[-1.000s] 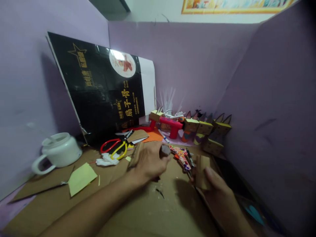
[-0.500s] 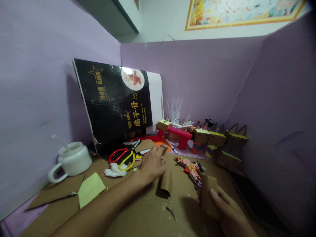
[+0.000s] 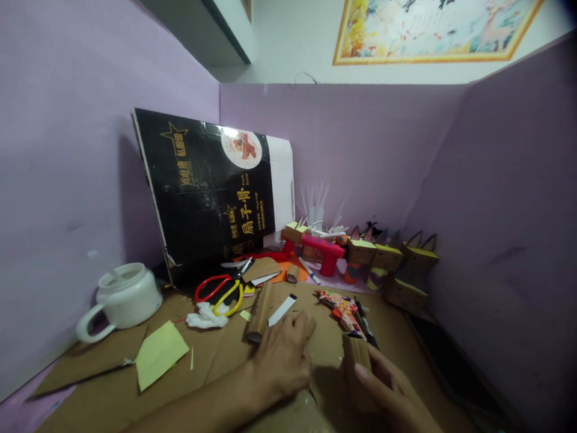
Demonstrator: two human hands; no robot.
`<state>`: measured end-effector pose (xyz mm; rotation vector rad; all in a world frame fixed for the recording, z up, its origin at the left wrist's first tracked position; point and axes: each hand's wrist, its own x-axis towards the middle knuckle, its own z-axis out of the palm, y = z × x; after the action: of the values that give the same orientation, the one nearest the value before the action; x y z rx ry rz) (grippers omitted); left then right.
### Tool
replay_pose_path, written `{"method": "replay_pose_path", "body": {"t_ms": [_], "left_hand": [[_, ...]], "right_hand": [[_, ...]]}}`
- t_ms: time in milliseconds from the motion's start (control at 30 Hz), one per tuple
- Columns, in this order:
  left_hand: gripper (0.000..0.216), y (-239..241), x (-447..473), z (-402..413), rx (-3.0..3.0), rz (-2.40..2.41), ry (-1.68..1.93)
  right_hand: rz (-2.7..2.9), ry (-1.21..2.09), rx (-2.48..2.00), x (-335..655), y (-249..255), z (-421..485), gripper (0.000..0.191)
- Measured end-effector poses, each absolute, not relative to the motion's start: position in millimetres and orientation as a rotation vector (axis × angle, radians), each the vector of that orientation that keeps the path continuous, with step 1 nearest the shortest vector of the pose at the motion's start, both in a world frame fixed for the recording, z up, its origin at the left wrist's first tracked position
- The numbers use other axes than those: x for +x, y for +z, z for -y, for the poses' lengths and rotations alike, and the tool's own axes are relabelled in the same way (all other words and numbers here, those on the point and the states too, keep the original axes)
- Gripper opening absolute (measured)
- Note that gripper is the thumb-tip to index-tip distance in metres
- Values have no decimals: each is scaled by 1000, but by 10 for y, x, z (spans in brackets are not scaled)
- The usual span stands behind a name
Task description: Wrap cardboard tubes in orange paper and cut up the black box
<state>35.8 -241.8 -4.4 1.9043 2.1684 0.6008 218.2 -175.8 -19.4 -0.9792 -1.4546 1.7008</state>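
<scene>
My right hand (image 3: 392, 385) grips a brown folded cardboard tube (image 3: 355, 364), held tilted with its end facing up, thumb along the near side. My left hand (image 3: 285, 356) is closed over another brown cardboard piece low over the table; only an end of it shows past the fingers. Left of that hand lies a longer cardboard tube (image 3: 261, 313), with a white strip (image 3: 282, 310) with a black end beside it. A small cardboard piece (image 3: 292, 275) rests on orange paper farther back. Colourful patterned paper shape (image 3: 340, 308) and a black pen (image 3: 364, 322) lie beyond my right hand.
Scissors (image 3: 219, 294) with red and yellow handles lie by crumpled white tissue (image 3: 207, 315). A white mug (image 3: 128, 294) and yellow paper (image 3: 161, 355) are at left. A black printed cardboard panel (image 3: 207, 192) leans behind. Cardboard animal figures (image 3: 386, 255) stand at the back right.
My left hand has come back toward me, from near the small cardboard piece to the nearer cardboard piece. The right hand, still holding its tube, has shifted slightly left. The longer tube is now uncovered.
</scene>
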Motion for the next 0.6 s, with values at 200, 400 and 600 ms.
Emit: {"method": "replay_pose_path", "body": {"t_ms": [200, 400, 600], "left_hand": [[58, -27, 274, 2488, 1989, -2098, 592], [60, -137, 288, 2526, 2177, -1952, 542], [53, -156, 287, 2554, 2477, -1883, 762]], "right_hand": [[1430, 1720, -831, 2149, -203, 1782, 51], [1385, 1841, -674, 2158, -108, 1785, 50], [1288, 1876, -630, 2140, -262, 1697, 54]]}}
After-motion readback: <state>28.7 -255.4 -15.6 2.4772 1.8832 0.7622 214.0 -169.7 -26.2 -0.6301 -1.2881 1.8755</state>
